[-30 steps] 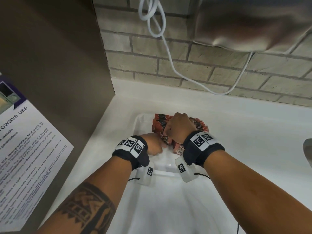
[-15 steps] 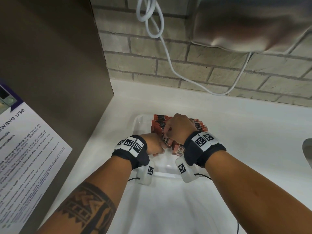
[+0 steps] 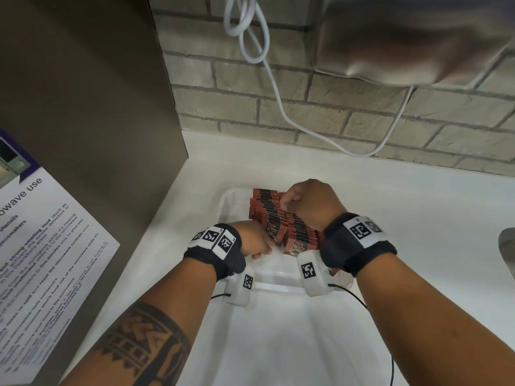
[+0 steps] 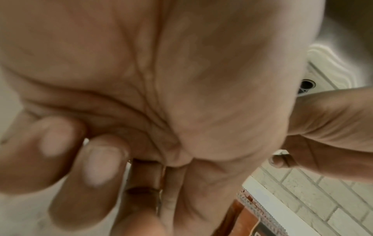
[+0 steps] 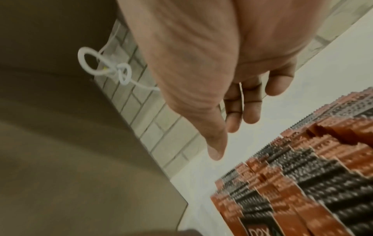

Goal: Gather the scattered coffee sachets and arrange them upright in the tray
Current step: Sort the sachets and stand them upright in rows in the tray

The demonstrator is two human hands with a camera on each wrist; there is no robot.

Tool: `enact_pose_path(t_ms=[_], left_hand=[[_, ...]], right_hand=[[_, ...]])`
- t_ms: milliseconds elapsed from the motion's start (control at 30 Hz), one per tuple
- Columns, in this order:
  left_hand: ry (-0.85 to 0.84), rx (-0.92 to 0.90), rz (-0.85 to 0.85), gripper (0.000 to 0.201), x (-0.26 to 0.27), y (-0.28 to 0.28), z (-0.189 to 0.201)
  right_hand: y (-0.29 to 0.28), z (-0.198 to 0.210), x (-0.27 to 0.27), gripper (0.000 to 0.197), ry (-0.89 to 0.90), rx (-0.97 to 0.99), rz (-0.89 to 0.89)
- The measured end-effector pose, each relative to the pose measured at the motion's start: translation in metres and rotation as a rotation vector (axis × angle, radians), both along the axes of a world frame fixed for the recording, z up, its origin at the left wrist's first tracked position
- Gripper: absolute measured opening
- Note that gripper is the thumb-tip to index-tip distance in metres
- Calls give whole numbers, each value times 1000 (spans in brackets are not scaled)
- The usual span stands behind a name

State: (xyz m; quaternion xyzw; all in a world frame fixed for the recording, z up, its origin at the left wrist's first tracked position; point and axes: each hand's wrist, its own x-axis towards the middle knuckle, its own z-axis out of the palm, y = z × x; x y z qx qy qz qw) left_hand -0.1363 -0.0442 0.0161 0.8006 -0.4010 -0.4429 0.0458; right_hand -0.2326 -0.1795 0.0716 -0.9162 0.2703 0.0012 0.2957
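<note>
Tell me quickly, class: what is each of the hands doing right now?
Left hand: fingers curled, pinching a coffee sachet.
Right hand: open, fingers straight over the sachet rows, holding nothing.

Shared office pantry or break-room kitchenette. White countertop [image 3: 404, 207] against grey brick-tile backsplash [image 3: 320, 107]; printed notice [image 3: 41, 252] headed "...owave use" stuck on brown cabinet side [image 3: 83, 107]; white cable [image 3: 250, 37] looped on wall; sink edge [image 3: 507, 246] at right; bulk coffee sachets [image 3: 267, 215] in white tray [image 3: 231, 201].
</note>
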Motion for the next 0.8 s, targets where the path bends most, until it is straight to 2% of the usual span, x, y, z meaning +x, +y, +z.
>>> enact_pose_path(t_ms=[167, 367, 633, 800], left_hand=[[-7, -8, -2, 35, -1, 0, -1], [-7, 8, 7, 34, -2, -2, -4], [63, -61, 115, 26, 3, -1, -6], [69, -72, 150, 28, 3, 0, -6]], right_hand=[[-13, 3, -28, 8, -134, 115, -104], [-17, -4, -57, 7, -162, 140, -170], [-1, -10, -54, 12, -97, 81, -93], [7, -11, -41, 14, -74, 18, -55]])
